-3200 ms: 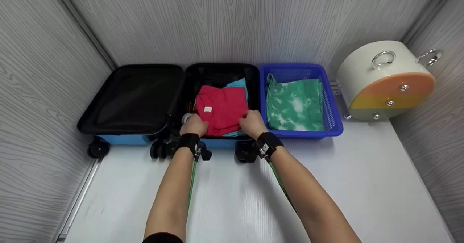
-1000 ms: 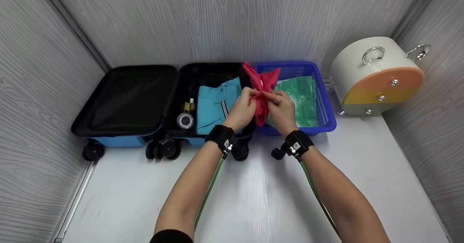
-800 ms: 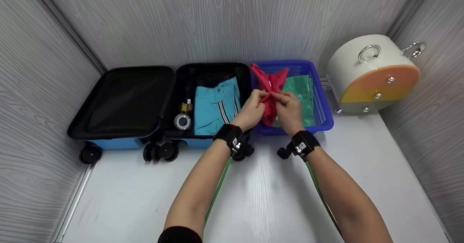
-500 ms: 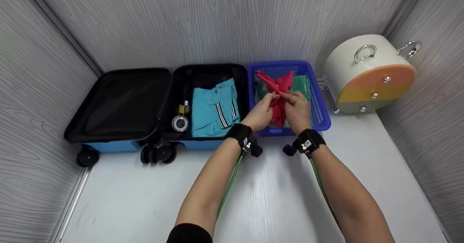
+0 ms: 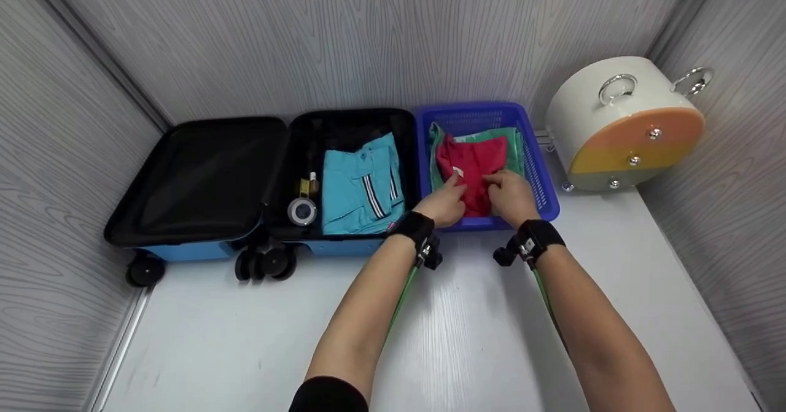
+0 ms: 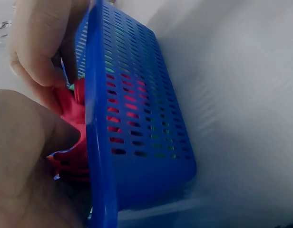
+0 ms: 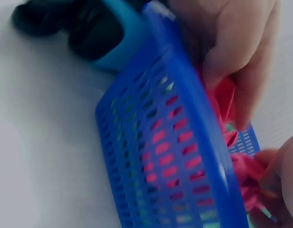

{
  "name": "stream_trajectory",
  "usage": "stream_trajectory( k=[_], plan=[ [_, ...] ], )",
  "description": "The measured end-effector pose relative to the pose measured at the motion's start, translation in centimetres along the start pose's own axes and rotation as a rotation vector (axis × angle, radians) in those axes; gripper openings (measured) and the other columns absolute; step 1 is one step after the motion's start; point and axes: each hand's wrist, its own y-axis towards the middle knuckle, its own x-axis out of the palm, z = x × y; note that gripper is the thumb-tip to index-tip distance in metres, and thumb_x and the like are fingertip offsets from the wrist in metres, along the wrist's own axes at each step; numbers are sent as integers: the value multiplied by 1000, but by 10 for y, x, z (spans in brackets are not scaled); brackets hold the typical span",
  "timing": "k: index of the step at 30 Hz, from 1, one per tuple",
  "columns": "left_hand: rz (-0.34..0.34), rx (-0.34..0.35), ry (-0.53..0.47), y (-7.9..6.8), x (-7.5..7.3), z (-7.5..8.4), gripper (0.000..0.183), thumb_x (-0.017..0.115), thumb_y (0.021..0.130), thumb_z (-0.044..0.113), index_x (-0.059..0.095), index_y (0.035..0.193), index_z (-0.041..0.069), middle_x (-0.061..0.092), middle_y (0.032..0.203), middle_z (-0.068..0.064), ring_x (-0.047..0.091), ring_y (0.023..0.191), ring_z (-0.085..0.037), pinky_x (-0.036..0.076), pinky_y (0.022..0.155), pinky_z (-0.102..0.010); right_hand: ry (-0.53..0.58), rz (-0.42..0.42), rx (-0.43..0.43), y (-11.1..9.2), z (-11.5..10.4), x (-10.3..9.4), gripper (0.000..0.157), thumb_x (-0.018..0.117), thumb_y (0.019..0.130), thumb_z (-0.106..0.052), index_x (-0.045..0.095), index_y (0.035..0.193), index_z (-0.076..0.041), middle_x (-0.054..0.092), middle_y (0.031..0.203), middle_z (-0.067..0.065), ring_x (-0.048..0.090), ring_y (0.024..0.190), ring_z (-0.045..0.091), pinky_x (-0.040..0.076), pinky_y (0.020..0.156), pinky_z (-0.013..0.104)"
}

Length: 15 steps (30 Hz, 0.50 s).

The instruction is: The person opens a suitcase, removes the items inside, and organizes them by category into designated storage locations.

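Head view: red cloth point(image 5: 482, 154) lies in the blue basket point(image 5: 543, 197), right of frame centre, on top of a green cloth point(image 5: 517, 148). Broad end faces the top of the frame, narrower end sits low between the hands; long axis roughly up and down. White label point(image 5: 458, 171) at its left side. Left hand point(image 5: 443, 206) and right hand point(image 5: 514, 198) flank it, fingers bent, thumbs in on the fabric. Step in hand, by my reading: settling the cloth in the basket; next move probably calls for loosening the fingers and smoothing it flat. Left wrist view: left hand lower left, right hand upper left, both at the red cloth just inside the basket wall. Right wrist view: left hand, upper right, pinches a standing fold; right hand, lower right edge, pinches a bunch. Gaps small on both; firmness cannot be told.
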Motion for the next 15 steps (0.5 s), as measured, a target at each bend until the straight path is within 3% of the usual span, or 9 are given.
stream_trajectory(
  k=[4,6,9,13,15],
  plan=[
    [33,-28,122,-7,-4,3,54,30,110,31,44,154,4,17,169,-12,26,152,-26,22,122,-32,-127,51,26,-4,4,-17,41,45,99,-12,70,130,-1,63,133,19,57,123,38,47,99,53],
    [31,-57,207,-11,-4,3,58,26,111,41,51,151,6,24,168,-11,22,154,-26,17,123,-34,-232,71,16,-7,8,-23,40,44,98,-12,74,119,2,65,125,23,60,117,41,48,95,56],
    [9,-110,328,-16,-3,1,67,20,110,53,58,146,11,34,164,-8,18,155,-26,10,125,-37,-384,81,-57,-11,15,-25,38,46,98,-14,75,108,8,63,122,27,57,116,45,49,94,60],
    [-2,-147,386,-20,0,0,76,14,108,59,62,143,11,44,158,-8,19,155,-26,6,125,-41,-495,1,-193,-16,17,-19,42,47,105,-25,74,113,7,62,130,26,52,127,47,41,106,60],
    [-2,-145,397,-21,1,1,78,12,108,59,62,142,10,47,156,-9,20,154,-27,6,125,-41,-507,-100,-191,-18,15,-17,52,40,110,-35,75,110,3,67,122,24,55,125,46,41,106,60]
  ],
)
